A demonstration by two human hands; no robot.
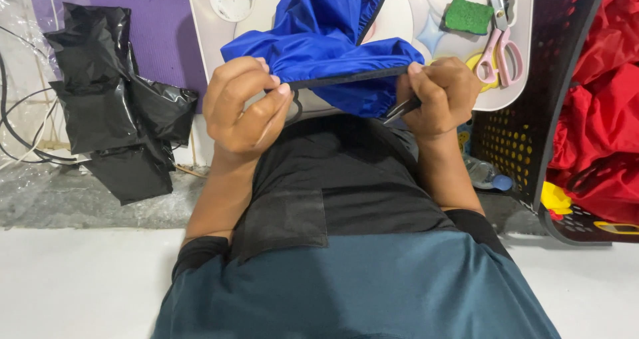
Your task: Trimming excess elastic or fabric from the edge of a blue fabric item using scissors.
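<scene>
Blue fabric (319,33) hangs bunched over the white tray (519,79); my left hand (243,106) and right hand (442,93) pinch its black edging (346,78) taut between them. My right also grips a small metal tool (399,109), which I judge could nick the cloth if the edging slips.

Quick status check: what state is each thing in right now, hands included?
Left hand: shut on the black edge band.
Right hand: shut on the band, a small metal tool also in its grip.
Black edge band: pulled taut between both hands.
Blue fabric: bunched, draped over the white tray.
Pink scissors: closed, lying on the tray.
Black basket: holding red fabric.
</scene>
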